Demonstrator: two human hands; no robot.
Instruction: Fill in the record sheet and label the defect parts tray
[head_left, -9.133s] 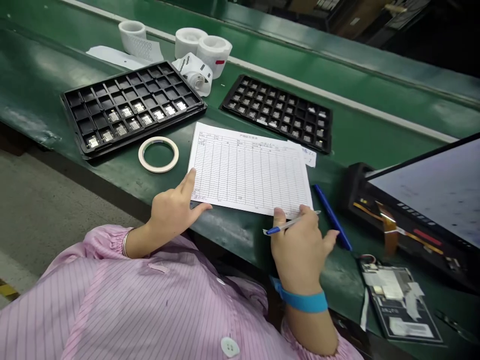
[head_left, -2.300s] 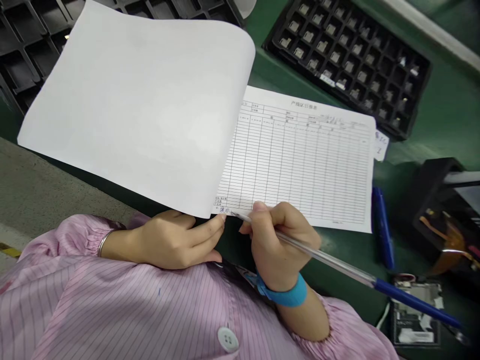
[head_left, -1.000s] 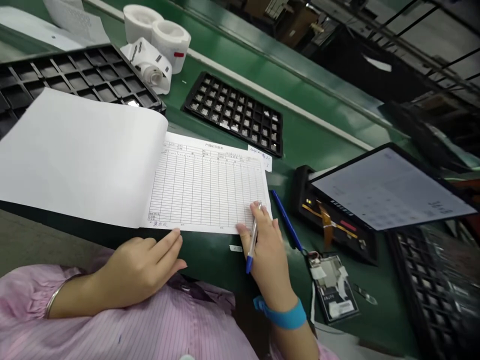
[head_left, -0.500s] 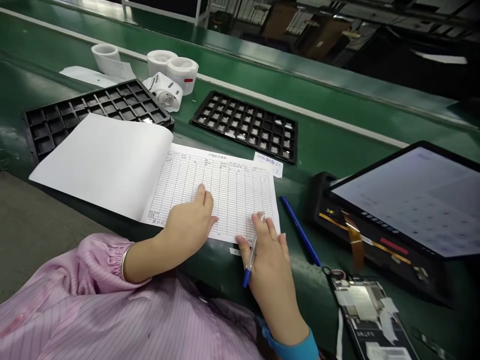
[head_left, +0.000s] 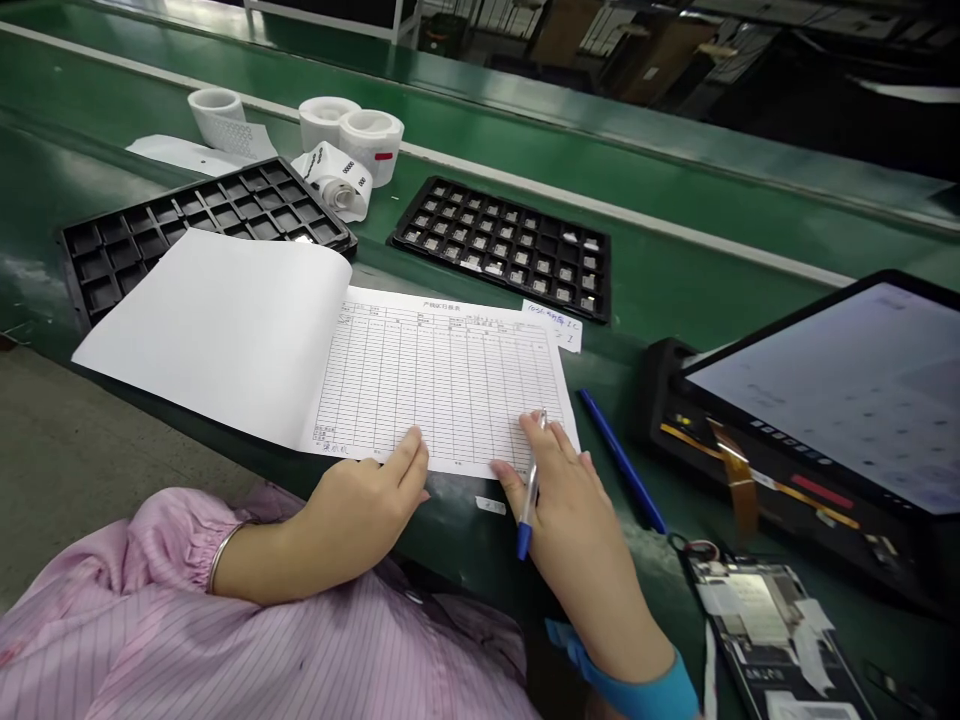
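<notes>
A booklet lies open on the green bench, with a blank white page [head_left: 217, 340] folded to the left and a printed table form [head_left: 442, 380] on the right. My left hand [head_left: 371, 510] touches the form's lower edge with its fingertips, fingers extended and nothing held. At the lower right corner of the form rests my right hand [head_left: 562, 490], a clear pen with a blue cap [head_left: 531, 490] held between its fingers, blue end toward me. A blue pen [head_left: 622, 460] lies just right of the form. A handwritten label [head_left: 553, 322] sticks out beneath the form's top right corner.
Behind the booklet are a black compartment tray [head_left: 150, 225], a second tray of small parts [head_left: 510, 240] and white label rolls [head_left: 371, 145]. To the right stand a tilted screen device [head_left: 847, 390] and an opened electronic device [head_left: 765, 620]. A small label [head_left: 490, 505] lies near me.
My left hand has slid down from the middle of the form to its lower edge. The right hand keeps the pen at the form's corner. The whole view has shifted slightly.
</notes>
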